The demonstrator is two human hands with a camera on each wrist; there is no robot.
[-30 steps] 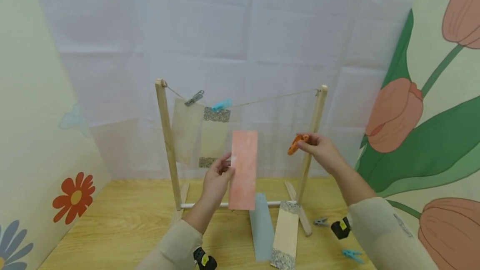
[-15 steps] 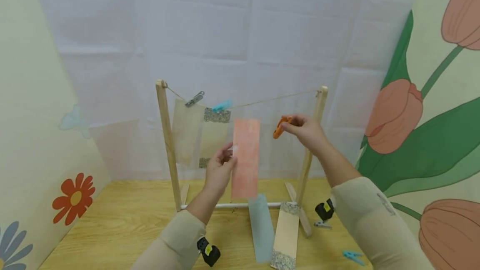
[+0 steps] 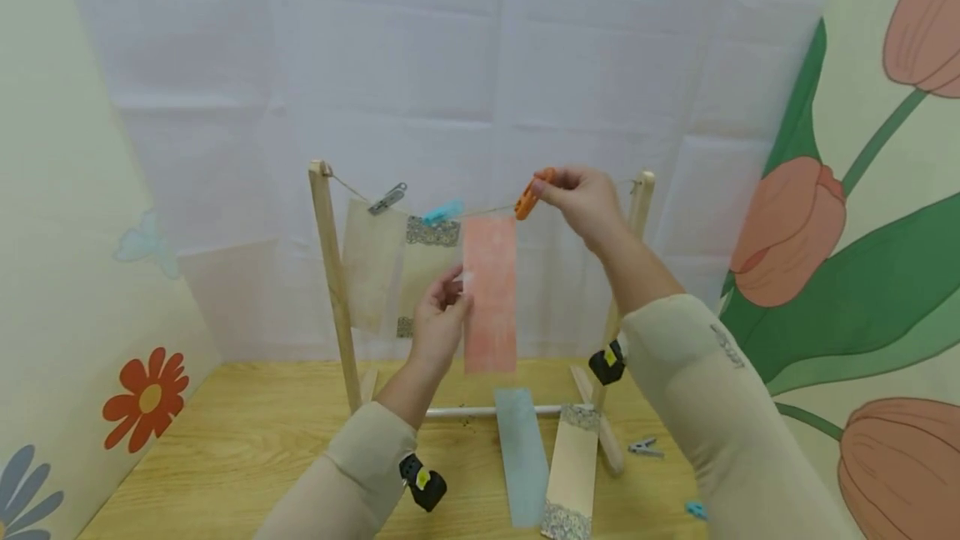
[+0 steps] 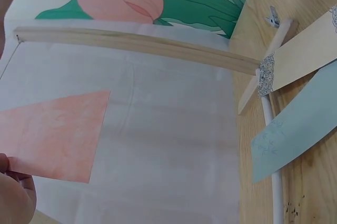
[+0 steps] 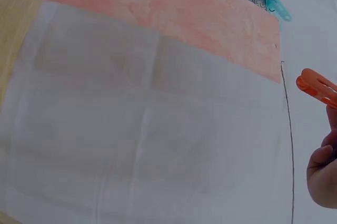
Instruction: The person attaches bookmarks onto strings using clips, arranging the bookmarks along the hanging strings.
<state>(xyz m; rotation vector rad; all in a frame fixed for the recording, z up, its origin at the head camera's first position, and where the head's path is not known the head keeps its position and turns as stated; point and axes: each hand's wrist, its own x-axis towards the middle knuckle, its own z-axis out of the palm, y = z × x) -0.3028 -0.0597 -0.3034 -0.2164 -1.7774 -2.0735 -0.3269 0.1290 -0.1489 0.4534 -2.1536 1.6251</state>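
Note:
My left hand pinches the left edge of a pink paper strip, which hangs upright just below the string. In the left wrist view the lower part of the pink strip shows beside the fingers. An orange clothespin is pinched in my right hand, by the strip's top right corner at the string. From the right wrist view, the orange clothespin looks apart from the pink paper. To the left, a blue clothespin and a grey clothespin hold two paper pieces on the string.
Wooden posts carry the string, joined low down by a white bar. A pale blue strip and a cream lace-patterned strip lean on that bar. On the table are a grey clothespin and a blue one.
My right hand has moved up and left with the orange clothespin, from near the right post to the string. My left hand has raised the pink strip so its top meets the string's height.

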